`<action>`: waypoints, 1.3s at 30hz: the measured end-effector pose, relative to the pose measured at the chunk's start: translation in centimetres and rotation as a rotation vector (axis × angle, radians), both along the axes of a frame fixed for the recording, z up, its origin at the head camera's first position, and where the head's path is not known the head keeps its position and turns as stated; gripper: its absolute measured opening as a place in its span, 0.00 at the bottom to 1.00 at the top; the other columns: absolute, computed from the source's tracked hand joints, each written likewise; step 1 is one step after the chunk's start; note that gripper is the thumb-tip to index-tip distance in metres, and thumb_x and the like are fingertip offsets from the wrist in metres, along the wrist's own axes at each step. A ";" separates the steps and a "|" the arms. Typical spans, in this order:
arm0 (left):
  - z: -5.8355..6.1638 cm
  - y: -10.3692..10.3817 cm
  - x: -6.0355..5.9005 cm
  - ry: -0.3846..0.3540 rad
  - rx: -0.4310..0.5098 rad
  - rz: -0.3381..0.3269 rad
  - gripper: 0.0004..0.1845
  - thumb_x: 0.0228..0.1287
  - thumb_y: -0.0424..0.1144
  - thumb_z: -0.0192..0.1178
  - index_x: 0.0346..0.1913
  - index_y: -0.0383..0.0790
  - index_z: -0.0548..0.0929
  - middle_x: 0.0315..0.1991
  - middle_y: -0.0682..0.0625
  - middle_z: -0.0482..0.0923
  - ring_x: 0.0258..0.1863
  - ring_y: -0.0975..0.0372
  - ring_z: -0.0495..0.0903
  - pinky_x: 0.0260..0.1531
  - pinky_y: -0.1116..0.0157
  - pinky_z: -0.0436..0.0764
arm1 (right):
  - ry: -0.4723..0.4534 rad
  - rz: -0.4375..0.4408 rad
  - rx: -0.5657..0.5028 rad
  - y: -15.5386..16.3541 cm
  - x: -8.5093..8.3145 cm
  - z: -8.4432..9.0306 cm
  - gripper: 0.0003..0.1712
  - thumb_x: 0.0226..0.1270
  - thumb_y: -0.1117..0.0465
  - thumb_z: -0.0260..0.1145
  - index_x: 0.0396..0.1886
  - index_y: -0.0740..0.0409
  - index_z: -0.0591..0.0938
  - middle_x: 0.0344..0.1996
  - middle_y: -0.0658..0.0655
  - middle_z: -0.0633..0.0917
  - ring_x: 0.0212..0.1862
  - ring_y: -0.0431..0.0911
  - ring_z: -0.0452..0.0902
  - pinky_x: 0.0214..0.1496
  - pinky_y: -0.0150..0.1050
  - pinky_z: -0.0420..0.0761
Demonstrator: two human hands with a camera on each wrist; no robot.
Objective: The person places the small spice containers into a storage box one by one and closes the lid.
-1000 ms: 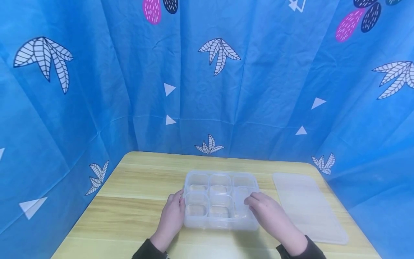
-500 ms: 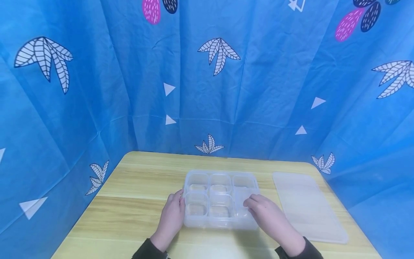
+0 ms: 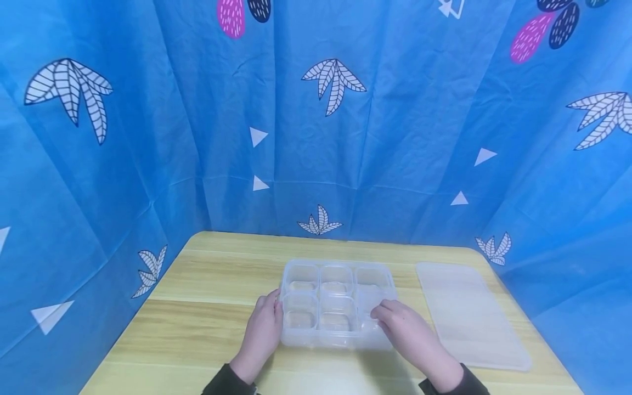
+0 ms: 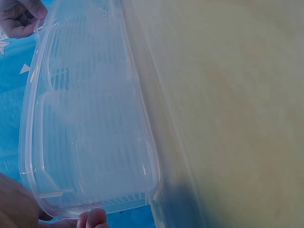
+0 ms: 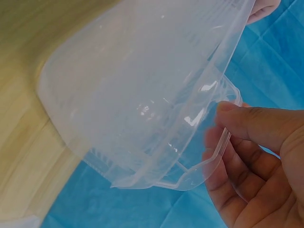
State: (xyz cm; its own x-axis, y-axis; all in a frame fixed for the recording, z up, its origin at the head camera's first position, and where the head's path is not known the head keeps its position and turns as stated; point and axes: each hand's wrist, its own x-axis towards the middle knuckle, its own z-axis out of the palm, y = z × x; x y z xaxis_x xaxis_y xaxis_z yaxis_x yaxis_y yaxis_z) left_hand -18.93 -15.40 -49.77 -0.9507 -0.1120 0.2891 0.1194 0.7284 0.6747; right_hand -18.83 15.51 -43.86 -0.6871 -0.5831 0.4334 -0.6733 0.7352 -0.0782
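A clear plastic storage box (image 3: 336, 340) stands on the table with small clear inner boxes in two rows. My left hand (image 3: 263, 323) grips its left end; in the left wrist view its fingertips (image 4: 92, 218) curl at the end wall. My right hand (image 3: 407, 332) pinches the rim of a small clear inner box (image 5: 204, 173) at the front right of the storage box. In the right wrist view the thumb lies on the inside of that rim and the fingers are behind it. This small box's rim sticks up above the storage box's rim.
A flat translucent lid (image 3: 474, 318) lies on the wood-grain table (image 3: 197, 329) to the right of the storage box. A blue patterned curtain (image 3: 316, 137) hangs round the table's back and sides.
My right hand has sunk and shifted very slightly left with the small inner box, which sits a little lower in the storage box. The left hand stays put.
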 end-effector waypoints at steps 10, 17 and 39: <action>0.1 0.1 0.0 -0.006 0.000 -0.006 0.21 0.77 0.34 0.49 0.66 0.25 0.72 0.43 0.38 0.76 0.31 0.60 0.77 0.29 0.64 0.80 | 0.007 0.021 -0.023 0.1 -0.1 -0.7 0.17 0.49 0.76 0.75 0.34 0.52 0.85 0.32 0.44 0.82 0.37 0.42 0.81 0.40 0.36 0.83; 0.3 0.1 0.1 -0.009 0.006 -0.006 0.21 0.77 0.34 0.49 0.66 0.25 0.72 0.43 0.39 0.76 0.32 0.59 0.77 0.29 0.64 0.80 | -0.023 0.035 -0.010 0.0 -0.1 -1.0 0.16 0.50 0.76 0.75 0.35 0.54 0.85 0.33 0.46 0.82 0.38 0.44 0.82 0.41 0.36 0.84; 0.3 0.2 0.2 -0.014 0.004 -0.011 0.21 0.77 0.34 0.49 0.66 0.24 0.71 0.41 0.40 0.75 0.28 0.63 0.73 0.25 0.68 0.75 | -0.079 0.028 0.017 0.0 0.1 -0.6 0.15 0.53 0.75 0.74 0.35 0.53 0.85 0.33 0.46 0.82 0.39 0.44 0.82 0.41 0.36 0.84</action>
